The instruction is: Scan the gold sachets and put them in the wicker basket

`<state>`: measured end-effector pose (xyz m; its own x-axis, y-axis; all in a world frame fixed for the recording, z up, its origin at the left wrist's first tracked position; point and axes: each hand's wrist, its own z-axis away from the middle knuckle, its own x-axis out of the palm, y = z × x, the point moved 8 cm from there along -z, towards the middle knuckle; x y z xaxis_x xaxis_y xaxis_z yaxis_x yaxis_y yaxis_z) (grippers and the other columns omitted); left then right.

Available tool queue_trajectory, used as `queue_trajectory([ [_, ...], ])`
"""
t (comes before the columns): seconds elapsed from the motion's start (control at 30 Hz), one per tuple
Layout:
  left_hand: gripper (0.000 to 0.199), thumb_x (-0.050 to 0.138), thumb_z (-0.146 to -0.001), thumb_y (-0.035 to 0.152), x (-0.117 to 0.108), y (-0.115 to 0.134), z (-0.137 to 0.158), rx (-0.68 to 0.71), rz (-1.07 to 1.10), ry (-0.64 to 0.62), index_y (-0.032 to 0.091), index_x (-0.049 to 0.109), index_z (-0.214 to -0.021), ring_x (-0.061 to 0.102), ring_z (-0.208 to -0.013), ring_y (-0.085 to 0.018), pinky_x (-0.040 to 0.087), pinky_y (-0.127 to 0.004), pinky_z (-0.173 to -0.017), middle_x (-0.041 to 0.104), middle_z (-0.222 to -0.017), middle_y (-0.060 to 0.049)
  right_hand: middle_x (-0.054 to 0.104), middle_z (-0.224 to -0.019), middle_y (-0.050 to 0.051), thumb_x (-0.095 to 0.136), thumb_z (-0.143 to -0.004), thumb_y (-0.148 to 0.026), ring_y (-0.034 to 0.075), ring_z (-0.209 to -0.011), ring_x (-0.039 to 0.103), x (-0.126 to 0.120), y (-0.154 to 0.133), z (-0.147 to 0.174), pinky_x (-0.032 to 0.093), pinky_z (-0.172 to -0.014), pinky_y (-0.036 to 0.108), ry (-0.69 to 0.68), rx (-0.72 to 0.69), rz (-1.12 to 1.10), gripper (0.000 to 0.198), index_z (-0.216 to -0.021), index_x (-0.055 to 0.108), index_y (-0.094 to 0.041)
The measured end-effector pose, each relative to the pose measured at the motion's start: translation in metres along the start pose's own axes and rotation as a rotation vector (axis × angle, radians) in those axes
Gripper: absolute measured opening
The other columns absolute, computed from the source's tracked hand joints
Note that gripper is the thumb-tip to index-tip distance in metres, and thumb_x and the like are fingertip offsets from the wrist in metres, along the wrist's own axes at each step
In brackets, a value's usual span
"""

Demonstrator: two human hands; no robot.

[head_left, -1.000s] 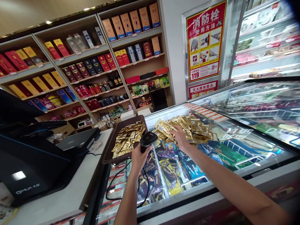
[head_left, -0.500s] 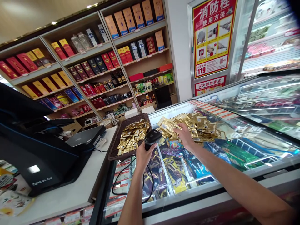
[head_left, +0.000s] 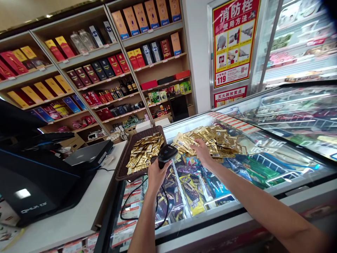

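Observation:
My left hand [head_left: 155, 177] is wrapped round the grip of a black barcode scanner [head_left: 167, 153], whose head points toward the gold packets. A black cable [head_left: 167, 207] loops below it over the glass. My right hand [head_left: 203, 153] pinches the edge of a gold foil packet [head_left: 184, 142] at the left end of a spread pile of similar gold packets [head_left: 225, 140]. That pile lies on the glass freezer top [head_left: 181, 225]. Left of the scanner, a brown woven basket [head_left: 121, 168] holds more gold packets [head_left: 144, 151].
Wrapped ice creams [head_left: 193, 196] show through the freezer glass. At left, a black checkout terminal [head_left: 34, 175] stands on a white counter [head_left: 76, 225]. Shelves of boxed bottles [head_left: 147, 73] line the back wall, with a red fire-hydrant poster [head_left: 233, 45] to their right.
The camera view has turned slightly, so the whole scene sits a little further left. Both hands keep their grips, the scanner still by the basket and the right hand still at the pile.

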<state>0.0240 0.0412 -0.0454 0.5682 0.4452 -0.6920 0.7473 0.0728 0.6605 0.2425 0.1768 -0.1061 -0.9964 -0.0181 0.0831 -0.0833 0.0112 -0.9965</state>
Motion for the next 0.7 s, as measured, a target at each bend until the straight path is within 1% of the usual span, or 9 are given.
queue_trajectory([
  [0.17,0.043,0.058,-0.078,0.062,-0.001,0.0,-0.001,0.005,-0.026,0.005,0.019,0.067,-0.079,0.062,-0.06,-0.02,0.036,-0.025,-0.056,0.064,-0.058,-0.001,0.039,-0.066,-0.005,0.063,-0.069,-0.043,0.015,-0.059,0.04,-0.001,-0.005,0.004,0.031,-0.057,0.029,0.01,0.022,-0.011,0.035,-0.095,0.05,-0.024],
  [0.33,0.043,0.058,-0.078,0.061,-0.002,0.002,-0.001,0.005,-0.044,0.006,0.019,0.065,-0.077,0.06,-0.059,-0.019,0.035,-0.025,-0.056,0.063,-0.056,-0.001,0.042,-0.068,-0.005,0.065,-0.066,-0.04,0.014,-0.06,0.039,-0.004,-0.009,0.005,0.03,-0.057,0.028,0.039,0.014,-0.047,0.036,-0.094,0.051,-0.022],
  [0.47,0.043,0.058,-0.077,0.062,-0.001,0.002,-0.001,-0.004,-0.035,0.01,0.019,0.063,-0.074,0.058,-0.057,-0.018,0.033,-0.024,-0.054,0.062,-0.056,0.0,0.049,-0.073,-0.004,0.065,-0.065,-0.039,0.013,-0.061,0.041,-0.008,-0.003,-0.003,0.031,-0.056,0.026,0.064,-0.008,-0.078,0.037,-0.097,0.053,-0.022],
  [0.57,0.042,0.059,-0.076,0.061,-0.002,0.002,-0.001,-0.006,-0.014,0.015,0.019,0.063,-0.072,0.057,-0.056,-0.018,0.032,-0.024,-0.053,0.061,-0.055,0.0,0.054,-0.078,-0.002,0.065,-0.066,-0.039,0.014,-0.061,0.045,-0.016,0.001,-0.013,0.035,-0.056,0.026,0.114,-0.02,-0.097,0.045,-0.106,0.055,-0.023],
  [0.63,0.041,0.059,-0.076,0.06,-0.003,0.002,-0.001,-0.004,0.005,0.012,0.02,0.062,-0.07,0.057,-0.055,-0.017,0.032,-0.024,-0.053,0.061,-0.054,0.0,0.055,-0.077,-0.001,0.065,-0.067,-0.04,0.014,-0.059,0.046,-0.02,0.003,-0.019,0.035,-0.054,0.026,0.136,-0.022,-0.108,0.048,-0.11,0.056,-0.022],
  [0.7,0.04,0.059,-0.076,0.06,-0.004,0.001,-0.001,-0.003,0.018,0.015,0.02,0.062,-0.069,0.058,-0.055,-0.018,0.033,-0.024,-0.053,0.06,-0.053,0.0,0.055,-0.075,-0.001,0.065,-0.067,-0.04,0.014,-0.057,0.045,-0.025,0.004,-0.024,0.034,-0.053,0.026,0.164,-0.023,-0.111,0.049,-0.111,0.057,-0.021],
])
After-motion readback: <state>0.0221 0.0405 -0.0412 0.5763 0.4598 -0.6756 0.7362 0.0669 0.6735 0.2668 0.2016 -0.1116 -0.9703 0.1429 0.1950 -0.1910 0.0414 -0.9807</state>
